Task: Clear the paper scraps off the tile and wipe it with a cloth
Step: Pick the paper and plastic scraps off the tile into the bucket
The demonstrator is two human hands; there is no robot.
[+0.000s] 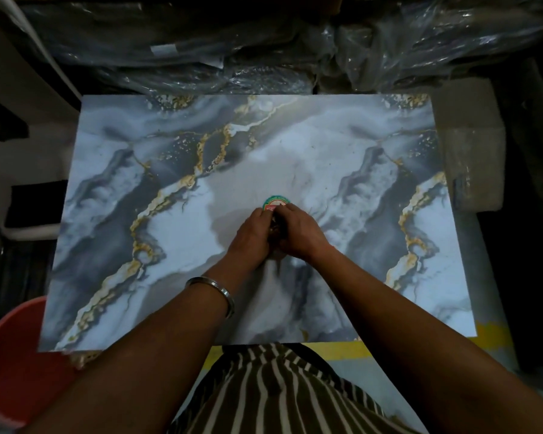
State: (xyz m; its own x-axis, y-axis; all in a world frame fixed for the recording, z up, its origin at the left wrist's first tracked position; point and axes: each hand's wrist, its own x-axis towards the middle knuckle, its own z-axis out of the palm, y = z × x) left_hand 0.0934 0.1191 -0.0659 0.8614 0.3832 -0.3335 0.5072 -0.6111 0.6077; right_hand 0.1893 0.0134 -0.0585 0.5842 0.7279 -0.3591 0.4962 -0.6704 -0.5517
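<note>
**Dim storeroom, stacked goods on every side**

From my remote seat I see a poorly lit space. Along the far side lie dark bundles wrapped in clear plastic sheeting (pixel 295 45), the film catching small glints of light. At the upper left a pale slanted board (pixel 16 54) leans across the corner, with dark shelving or boxes below it that I cannot make out. To the right stands a grey cardboard box (pixel 474 158). At the lower left sits an orange-red bucket (pixel 16 361). The near floor is greyish, crossed by a yellow painted stripe (pixel 351 350).
</note>
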